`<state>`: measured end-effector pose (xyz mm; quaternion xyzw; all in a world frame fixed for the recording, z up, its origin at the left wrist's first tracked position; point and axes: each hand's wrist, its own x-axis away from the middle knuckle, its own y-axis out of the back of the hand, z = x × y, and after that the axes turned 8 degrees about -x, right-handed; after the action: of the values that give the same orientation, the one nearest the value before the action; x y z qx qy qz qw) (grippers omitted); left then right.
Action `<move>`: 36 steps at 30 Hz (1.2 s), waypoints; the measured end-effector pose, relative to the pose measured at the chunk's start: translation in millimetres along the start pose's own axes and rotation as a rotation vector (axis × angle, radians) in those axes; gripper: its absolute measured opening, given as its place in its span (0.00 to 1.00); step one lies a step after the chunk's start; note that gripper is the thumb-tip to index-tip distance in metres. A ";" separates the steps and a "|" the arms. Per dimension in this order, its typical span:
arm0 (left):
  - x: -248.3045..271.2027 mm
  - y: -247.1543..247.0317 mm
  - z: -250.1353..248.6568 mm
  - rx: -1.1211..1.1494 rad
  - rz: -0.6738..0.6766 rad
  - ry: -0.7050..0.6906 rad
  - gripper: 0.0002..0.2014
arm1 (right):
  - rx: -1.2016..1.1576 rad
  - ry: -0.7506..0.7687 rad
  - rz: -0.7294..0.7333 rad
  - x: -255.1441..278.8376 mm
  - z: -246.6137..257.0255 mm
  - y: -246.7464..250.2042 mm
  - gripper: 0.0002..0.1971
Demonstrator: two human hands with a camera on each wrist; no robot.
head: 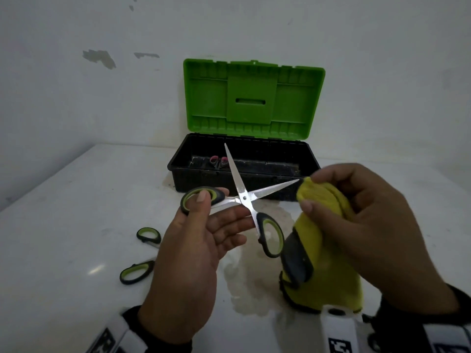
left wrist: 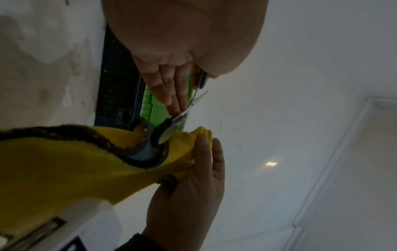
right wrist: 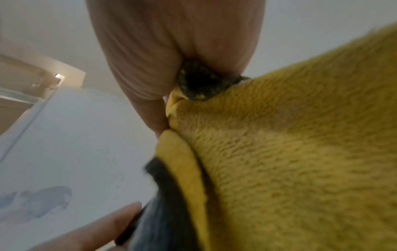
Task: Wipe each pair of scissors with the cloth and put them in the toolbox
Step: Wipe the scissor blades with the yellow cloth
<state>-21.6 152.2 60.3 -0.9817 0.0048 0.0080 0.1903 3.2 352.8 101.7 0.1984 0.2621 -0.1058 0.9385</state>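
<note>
My left hand (head: 211, 220) holds a pair of scissors (head: 244, 198) with green and black handles above the table. The thumb presses on the upper handle loop and straight fingers lie under the pivot. The blades are spread wide; one points at the toolbox and the other's tip touches the yellow cloth (head: 323, 200). My right hand (head: 356, 212) grips that bunched cloth, which hangs down. In the left wrist view the scissors (left wrist: 165, 132) lie against the cloth (left wrist: 64, 161) beside the right hand (left wrist: 193, 195). The cloth (right wrist: 300, 152) fills the right wrist view.
The black toolbox (head: 183, 171) stands open at the back against the wall, its green lid (head: 252, 98) upright, with pink-handled scissors (head: 218, 161) inside. Another pair's green and black handles (head: 137, 271) lie on the white table (head: 63, 200) at left, blades hidden by my left hand.
</note>
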 end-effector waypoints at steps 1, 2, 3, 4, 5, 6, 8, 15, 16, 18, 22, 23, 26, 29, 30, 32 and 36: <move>0.5 -1.8 1.6 -0.006 0.006 0.004 0.17 | -0.009 0.046 0.013 -1.8 4.1 -4.6 0.16; 1.2 -3.2 3.0 -0.009 0.008 0.007 0.17 | -0.006 0.086 0.033 -3.3 6.9 -10.0 0.17; 1.8 -4.2 3.8 -0.009 0.004 0.010 0.17 | 0.012 0.123 0.049 -4.4 8.2 -15.6 0.17; 2.4 -5.1 4.1 -0.006 -0.003 0.012 0.17 | 0.032 0.157 0.059 -5.2 7.8 -20.6 0.16; 3.2 -5.3 4.3 0.001 -0.011 0.013 0.16 | 0.051 0.181 0.063 -5.3 6.6 -25.0 0.15; 3.9 -5.4 4.2 0.011 -0.019 0.014 0.15 | 0.068 0.197 0.063 -5.5 4.7 -29.1 0.14; 5.5 -5.3 3.9 0.029 -0.032 0.011 0.12 | 0.123 0.241 0.056 -5.2 0.4 -35.4 0.10; 9.4 -5.4 6.2 0.052 0.002 -0.007 0.19 | 0.368 0.361 -0.033 6.1 -10.0 -47.9 0.12; 10.0 -6.1 6.9 0.061 0.005 -0.001 0.19 | 0.389 0.372 -0.049 7.4 -11.9 -49.0 0.12; 11.2 -7.4 8.8 0.081 0.018 0.011 0.18 | 0.409 0.400 -0.078 7.7 -14.3 -49.8 0.10; 11.3 -8.6 10.3 0.117 0.039 0.044 0.14 | 0.369 0.451 -0.125 8.8 -14.9 -46.7 0.09; 10.9 -8.3 10.6 0.119 0.039 0.045 0.14 | 0.360 0.460 -0.133 11.0 -14.4 -44.3 0.09; 9.3 -6.1 9.7 0.132 0.024 0.050 0.14 | 0.333 0.460 -0.103 7.5 -31.6 -61.0 0.10; 9.3 -4.4 9.5 0.151 0.023 0.075 0.14 | 0.230 0.431 -0.113 4.6 -42.1 -57.7 0.10; 9.6 -4.3 9.8 0.155 0.020 0.083 0.14 | 0.254 0.373 -0.108 5.5 -38.3 -52.5 0.08; 9.7 -5.1 10.9 0.162 0.015 0.096 0.14 | 0.273 0.319 -0.129 10.1 -30.0 -48.3 0.09; 8.3 -3.0 11.8 0.153 0.014 0.095 0.14 | 0.334 0.336 -0.136 16.9 -34.7 -64.8 0.10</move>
<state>-13.5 159.4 50.3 -0.9636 0.0212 -0.0375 0.2640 -17.9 307.8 44.9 0.3477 0.4059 -0.1763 0.8266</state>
